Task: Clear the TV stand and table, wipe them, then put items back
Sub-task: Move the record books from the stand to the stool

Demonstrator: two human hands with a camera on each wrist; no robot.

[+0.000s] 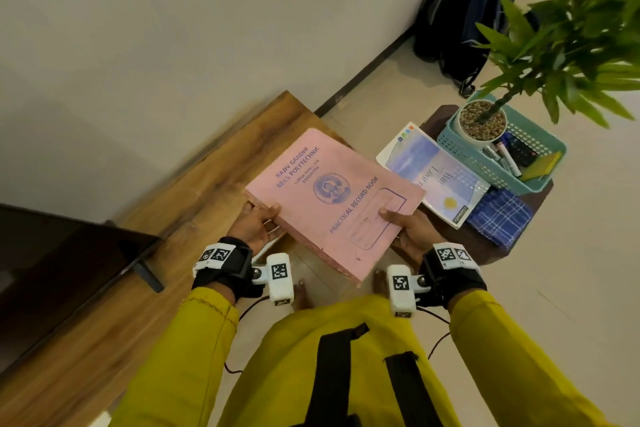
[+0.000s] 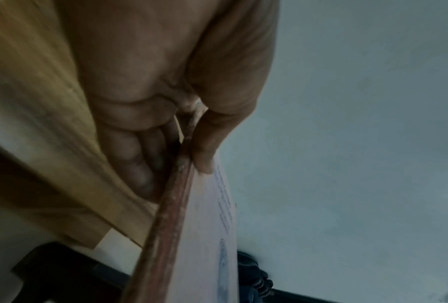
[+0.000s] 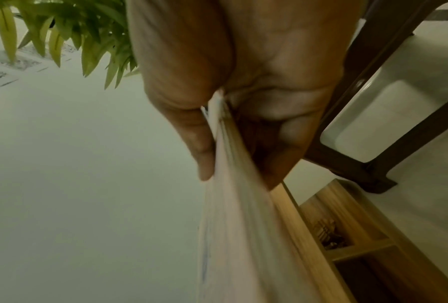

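A: Hands?
B: Both are gripping the pink record book (image 1: 332, 198). The left hand (image 1: 254, 225) is pinching its left edge, thumb on the cover, fingers (image 2: 139, 164) underneath. The right hand (image 1: 412, 229) is doing the same on the near right corner, thumb on top.

A: Where's the book sitting?
B: It's not sitting, it's being held in the air between the hands, over the end of the wooden TV stand (image 1: 194, 191) and the floor.

A: Anything else?
B: Just right of the right hand a small brown table (image 1: 485, 246) is carrying a blue notebook (image 1: 436, 173), a checked cloth (image 1: 498, 218) and a teal basket (image 1: 540, 146) with a potted plant (image 1: 485, 121) in it. The TV (image 1: 62, 270) is standing left of the left hand.
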